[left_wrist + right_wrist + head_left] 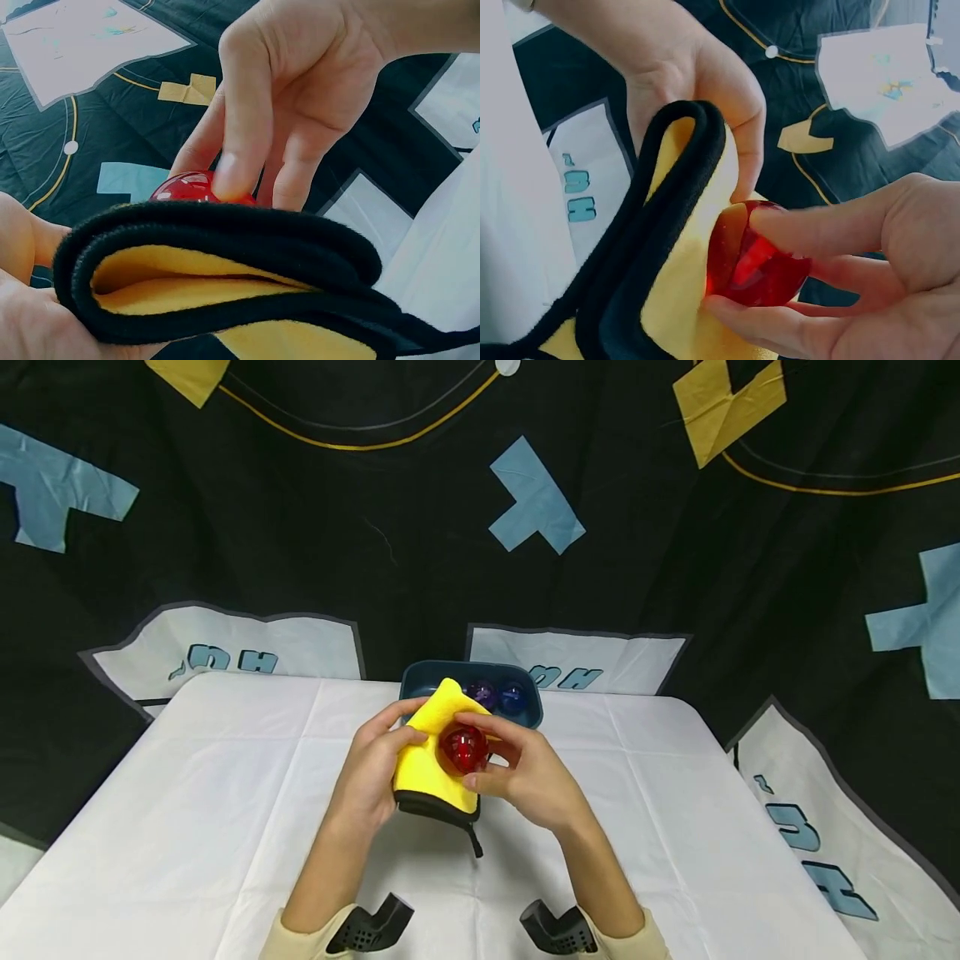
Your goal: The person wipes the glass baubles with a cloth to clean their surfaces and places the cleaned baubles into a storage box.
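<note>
A folded yellow cloth with a black edge and a short black loop is held up by my left hand, thumb in front and fingers behind. My right hand grips a clear red ball between thumb and fingers, and the ball lies against the cloth's yellow face. In the right wrist view the ball presses on the cloth. The left wrist view looks at the cloth's black folded edge, which covers the lower part of the ball.
Behind the hands stands a dark blue bin with a purple ball and a blue ball in it. A white cloth covers the table. A black printed curtain hangs beyond the table.
</note>
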`<state>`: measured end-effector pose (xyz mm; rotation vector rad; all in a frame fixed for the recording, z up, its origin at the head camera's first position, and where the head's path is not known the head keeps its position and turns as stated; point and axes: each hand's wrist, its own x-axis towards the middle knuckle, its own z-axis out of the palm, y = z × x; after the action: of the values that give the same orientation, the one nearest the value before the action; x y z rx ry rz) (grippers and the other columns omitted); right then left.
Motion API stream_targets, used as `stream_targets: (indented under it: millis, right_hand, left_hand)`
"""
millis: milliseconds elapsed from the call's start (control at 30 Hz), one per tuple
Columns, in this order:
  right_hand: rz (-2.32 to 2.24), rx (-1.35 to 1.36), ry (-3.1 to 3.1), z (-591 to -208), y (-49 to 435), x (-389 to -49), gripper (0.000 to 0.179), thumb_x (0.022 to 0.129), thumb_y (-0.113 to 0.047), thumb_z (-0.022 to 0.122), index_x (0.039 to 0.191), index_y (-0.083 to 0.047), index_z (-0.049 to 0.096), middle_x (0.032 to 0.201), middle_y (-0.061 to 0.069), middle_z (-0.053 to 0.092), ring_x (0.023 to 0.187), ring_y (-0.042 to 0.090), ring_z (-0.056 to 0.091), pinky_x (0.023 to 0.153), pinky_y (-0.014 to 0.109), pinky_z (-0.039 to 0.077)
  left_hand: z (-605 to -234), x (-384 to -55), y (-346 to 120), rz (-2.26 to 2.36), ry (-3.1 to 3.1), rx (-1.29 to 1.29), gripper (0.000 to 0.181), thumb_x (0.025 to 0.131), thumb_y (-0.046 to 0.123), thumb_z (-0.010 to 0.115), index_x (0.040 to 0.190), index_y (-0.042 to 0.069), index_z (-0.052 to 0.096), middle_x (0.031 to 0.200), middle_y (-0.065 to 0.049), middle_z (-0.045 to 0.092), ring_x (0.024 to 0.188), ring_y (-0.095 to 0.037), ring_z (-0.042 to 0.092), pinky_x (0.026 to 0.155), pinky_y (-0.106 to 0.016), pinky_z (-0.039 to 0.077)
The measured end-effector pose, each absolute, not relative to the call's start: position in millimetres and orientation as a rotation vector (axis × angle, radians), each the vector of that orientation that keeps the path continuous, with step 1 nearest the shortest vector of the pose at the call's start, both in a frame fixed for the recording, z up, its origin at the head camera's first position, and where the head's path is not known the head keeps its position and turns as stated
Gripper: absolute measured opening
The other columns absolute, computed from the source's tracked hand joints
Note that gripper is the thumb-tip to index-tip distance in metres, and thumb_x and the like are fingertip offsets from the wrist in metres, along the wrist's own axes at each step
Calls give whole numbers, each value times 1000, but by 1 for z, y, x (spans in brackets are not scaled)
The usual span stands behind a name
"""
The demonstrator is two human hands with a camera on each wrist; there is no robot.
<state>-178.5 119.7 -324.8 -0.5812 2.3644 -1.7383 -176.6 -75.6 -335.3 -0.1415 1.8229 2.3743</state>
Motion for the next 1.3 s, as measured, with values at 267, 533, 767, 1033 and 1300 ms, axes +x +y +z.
stream_targets:
  millis: [267, 533, 767, 1033, 1300]
  right_hand:
    - [-1671, -450, 2511, -327, 119, -180, 59, 80, -2, 82, 134, -18, 67, 131, 5, 67, 107, 28, 66, 88, 37, 60]
    - [-1695, -274, 2460, -333, 114, -185, 53, 85, -18, 81, 135, -10, 64, 114, 12, 71, 90, 22, 72, 81, 37, 62]
    - [-1658, -213, 2403, -338, 114, -189, 55, 93, -37, 71, 135, -3, 60, 89, 13, 75, 65, 25, 73, 73, 35, 62]
    - [-1652, -277, 2622, -339, 113, -187, 50, 92, -43, 72, 130, -12, 64, 119, 7, 71, 97, 22, 70, 79, 34, 62]
    - [-1810, -377, 2739, -338, 109, -179, 33, 89, -25, 78, 121, -18, 69, 119, 3, 69, 111, 24, 68, 98, 49, 55]
  left_hand:
    - [-337, -177, -74, 2353, 1849, -174, 48, 93, 12, 57, 141, 23, 57, 148, -9, 40, 125, -31, 47, 95, -38, 57]
    - [-337, -177, -75, 2351, 1875, -208, 48, 94, 12, 55, 140, 23, 57, 148, -11, 41, 125, -31, 45, 93, -36, 58]
    - [-337, -177, -74, 2359, 1877, -201, 48, 94, 11, 54, 140, 22, 57, 148, -11, 41, 125, -31, 45, 93, -36, 57]
    - [-337, -178, -73, 2392, 1817, -180, 48, 95, 9, 53, 141, 21, 57, 148, -11, 40, 126, -31, 46, 92, -34, 58]
    - [-337, -178, -73, 2396, 1802, -171, 47, 95, 9, 52, 141, 20, 56, 147, -12, 40, 124, -31, 47, 90, -32, 57]
